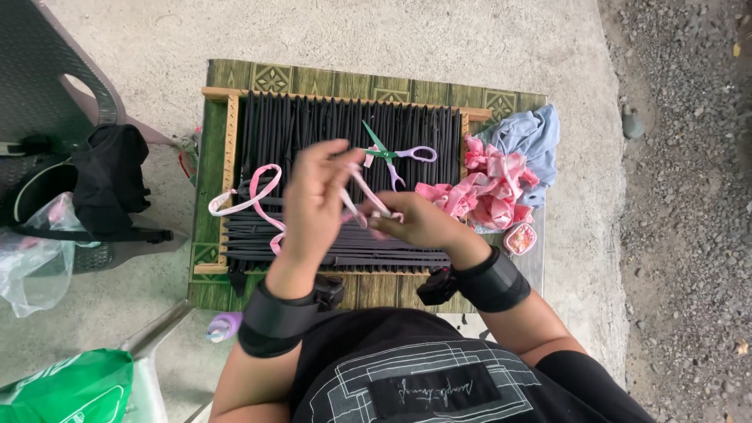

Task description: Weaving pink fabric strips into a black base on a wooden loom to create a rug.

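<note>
Two bare hands meet over a wooden loom frame [229,133] strung with many black strips [313,125], too many and too close to count. The left hand [313,200] is raised with its fingers pinched on one pink fabric strip [362,192]; the right hand [415,222] is closed around the lower end of that same strip, just above the black strips near the frame's front edge. Each wrist wears one black band carrying a small dark device.

One more pink strip [251,196] lies looped on the left part of the frame, its end trailing over the frame's side. One pair of scissors [392,153] with green blades and lilac handles rests on the black strips behind the hands. At the right of the frame sits one heap of pink cloth pieces [489,188], touching one light blue cloth [533,133] behind it, and one small pink-rimmed container [520,239] stands just in front of the heap; its contents are probably small bits, though too small to tell.

One low table [313,78] with a green carved-pattern top carries all this. One black bag [110,180] sits on a grey chair [47,70] to the left, near one clear plastic bag [31,266] and one green plastic bag [70,388].
</note>
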